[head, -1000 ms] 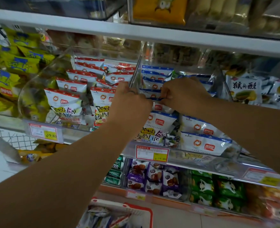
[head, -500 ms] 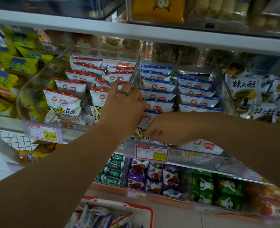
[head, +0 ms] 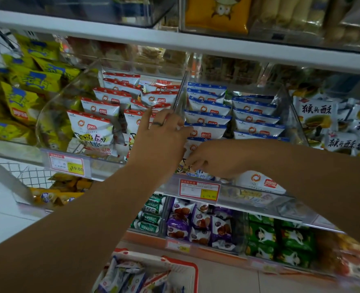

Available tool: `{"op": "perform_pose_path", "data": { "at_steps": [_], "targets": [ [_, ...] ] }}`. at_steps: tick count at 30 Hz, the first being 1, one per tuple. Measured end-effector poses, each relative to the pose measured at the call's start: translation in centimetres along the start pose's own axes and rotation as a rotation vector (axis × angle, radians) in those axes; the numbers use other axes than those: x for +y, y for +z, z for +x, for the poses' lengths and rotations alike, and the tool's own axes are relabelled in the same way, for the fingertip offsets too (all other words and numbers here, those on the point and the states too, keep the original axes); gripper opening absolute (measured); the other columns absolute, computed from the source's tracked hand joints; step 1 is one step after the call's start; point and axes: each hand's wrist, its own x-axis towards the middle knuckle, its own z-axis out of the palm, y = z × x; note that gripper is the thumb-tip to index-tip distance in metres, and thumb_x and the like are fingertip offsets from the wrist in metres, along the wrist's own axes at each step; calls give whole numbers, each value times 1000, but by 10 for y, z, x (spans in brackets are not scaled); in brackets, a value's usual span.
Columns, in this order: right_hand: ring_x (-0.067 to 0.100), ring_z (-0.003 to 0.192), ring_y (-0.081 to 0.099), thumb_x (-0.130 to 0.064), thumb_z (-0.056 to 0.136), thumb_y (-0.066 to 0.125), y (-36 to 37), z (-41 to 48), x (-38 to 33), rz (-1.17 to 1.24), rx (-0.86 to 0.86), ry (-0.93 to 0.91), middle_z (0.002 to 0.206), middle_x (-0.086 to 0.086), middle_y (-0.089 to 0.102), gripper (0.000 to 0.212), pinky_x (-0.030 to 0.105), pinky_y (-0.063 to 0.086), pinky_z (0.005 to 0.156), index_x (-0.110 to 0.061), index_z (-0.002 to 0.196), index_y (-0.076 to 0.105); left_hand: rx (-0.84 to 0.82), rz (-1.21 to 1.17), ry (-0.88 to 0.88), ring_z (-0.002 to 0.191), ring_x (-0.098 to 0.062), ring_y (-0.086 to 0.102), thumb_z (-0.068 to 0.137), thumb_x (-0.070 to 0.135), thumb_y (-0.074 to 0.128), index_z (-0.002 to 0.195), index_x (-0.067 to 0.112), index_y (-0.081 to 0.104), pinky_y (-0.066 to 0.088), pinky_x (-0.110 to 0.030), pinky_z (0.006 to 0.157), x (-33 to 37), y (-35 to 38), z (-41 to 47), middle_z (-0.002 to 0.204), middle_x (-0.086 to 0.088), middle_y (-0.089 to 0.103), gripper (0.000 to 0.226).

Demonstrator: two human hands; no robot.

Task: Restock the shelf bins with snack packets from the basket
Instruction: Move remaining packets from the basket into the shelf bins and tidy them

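At the middle shelf bin (head: 234, 192) | left hand (head: 162, 136) spread against clear divider (head: 180, 98), likely steadying the row | right hand (head: 215, 159) pinches front blue packet (head: 192, 147), apparently seating it upright | basket (head: 192, 269) below holds more packets (head: 132, 273)

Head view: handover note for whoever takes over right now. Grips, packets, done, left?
Left grip: fingers straight, touching the clear divider.
Right grip: pinching the front blue-top packet, left row.
Done: blue-top bin holds two stacked rows; a loose packet lies at its front right.
Left: seat the front packet, then shelve the spare packets from the basket.
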Motion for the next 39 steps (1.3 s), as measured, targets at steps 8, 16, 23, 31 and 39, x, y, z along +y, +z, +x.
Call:
{"op": "perform_pose_path", "data": {
  "at_steps": [8,16,23,31,39],
  "targets": [
    [16,104,63,-18,102,44,2,-43,-28,121,323,21,122,-2,67,33,33,51,93,-25,129,61,267,-388,-110,109,-30,58,85,23,58,109,21,71,47,-47,94,-3,-18,-64,113,-2,65,28],
    [8,90,63,-29,98,53,122,-56,-109,385,194,-74,104,-10,68,21,27,53,83,-31,117,64,-70,-677,-519,98,-15,63,95,20,56,113,24,68,53,-36,85,3,5,-205,111,4,67,22],
    [31,92,62,-23,98,51,282,0,-113,398,-203,58,111,13,66,25,39,52,77,-8,114,65,-567,-711,-803,107,-16,63,96,27,52,119,30,64,53,-37,90,20,84,-334,118,4,68,26],
    [22,82,60,-19,94,55,422,55,-87,305,-426,149,103,11,66,19,31,48,68,-9,107,65,-715,-763,-1039,100,-13,63,95,30,49,119,31,63,54,-38,87,45,204,-430,113,9,66,27],
    [30,116,57,-22,95,55,582,147,-50,133,-540,137,129,9,57,36,39,50,94,-10,128,57,-790,-790,-992,107,-19,63,96,29,49,123,26,61,54,-40,89,60,364,-472,125,1,63,29]
  ]
}}
